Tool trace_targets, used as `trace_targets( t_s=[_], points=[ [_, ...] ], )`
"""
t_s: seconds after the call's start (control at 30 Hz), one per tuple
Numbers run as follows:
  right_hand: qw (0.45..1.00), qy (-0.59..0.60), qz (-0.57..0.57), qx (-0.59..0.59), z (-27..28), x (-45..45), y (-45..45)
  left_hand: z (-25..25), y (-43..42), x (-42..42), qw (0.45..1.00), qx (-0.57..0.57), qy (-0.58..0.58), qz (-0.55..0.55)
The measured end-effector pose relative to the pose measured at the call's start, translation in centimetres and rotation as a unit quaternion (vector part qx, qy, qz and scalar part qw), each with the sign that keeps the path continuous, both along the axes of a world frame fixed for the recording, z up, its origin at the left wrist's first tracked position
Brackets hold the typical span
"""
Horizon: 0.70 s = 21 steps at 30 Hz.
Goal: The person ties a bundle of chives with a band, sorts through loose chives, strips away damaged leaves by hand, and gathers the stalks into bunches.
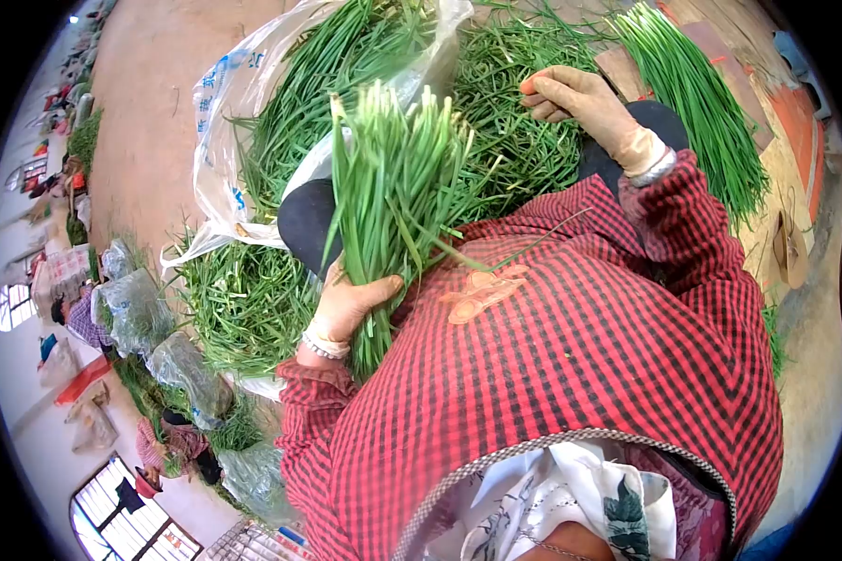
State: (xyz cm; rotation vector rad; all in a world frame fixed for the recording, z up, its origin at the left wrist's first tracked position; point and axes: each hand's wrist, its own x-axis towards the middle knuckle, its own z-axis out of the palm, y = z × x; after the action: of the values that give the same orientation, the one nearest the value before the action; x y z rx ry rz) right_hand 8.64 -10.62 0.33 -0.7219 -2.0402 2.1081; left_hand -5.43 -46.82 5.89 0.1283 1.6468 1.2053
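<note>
Open air lies between the right hand (pixel 571 107) and the green bunch (pixel 393 178) in the left hand (pixel 354 301), above the loose stalks (pixel 505 112); a hand could pass there. The bunch and the left knee (pixel 306 224) obstruct the plastic bag's (pixel 210 140) near edge. The right knee (pixel 662 122) stands between the right wrist and long sheaf (pixel 692 98). Bare floor (pixel 145 103) runs beyond the bag's left edge.

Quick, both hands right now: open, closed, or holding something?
Left hand: closed around a bunch of green stalks.
Right hand: fingers curled, nothing visible in it; whether it's fully closed can't be told.
</note>
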Motion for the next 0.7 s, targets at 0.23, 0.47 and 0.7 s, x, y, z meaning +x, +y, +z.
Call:
trace_targets(
  t_s=[0.23, 0.47, 0.7],
  points=[
    [0.923, 0.144, 0.014, 0.356, 6.6, -3.1, -3.5, -0.5, 2.2, 1.3, 0.999, 0.023, 0.002, -0.035],
    [0.838, 0.139, 0.101, 0.519, 3.2, -8.2, -4.8, 0.0, 3.4, 2.1, 0.993, 0.027, 0.052, -0.101],
    [0.889, -0.085, 0.047, 0.447, -0.2, -2.9, 4.4, -1.2, 0.5, 0.0, 0.994, 0.04, -0.094, 0.025]
  ],
)
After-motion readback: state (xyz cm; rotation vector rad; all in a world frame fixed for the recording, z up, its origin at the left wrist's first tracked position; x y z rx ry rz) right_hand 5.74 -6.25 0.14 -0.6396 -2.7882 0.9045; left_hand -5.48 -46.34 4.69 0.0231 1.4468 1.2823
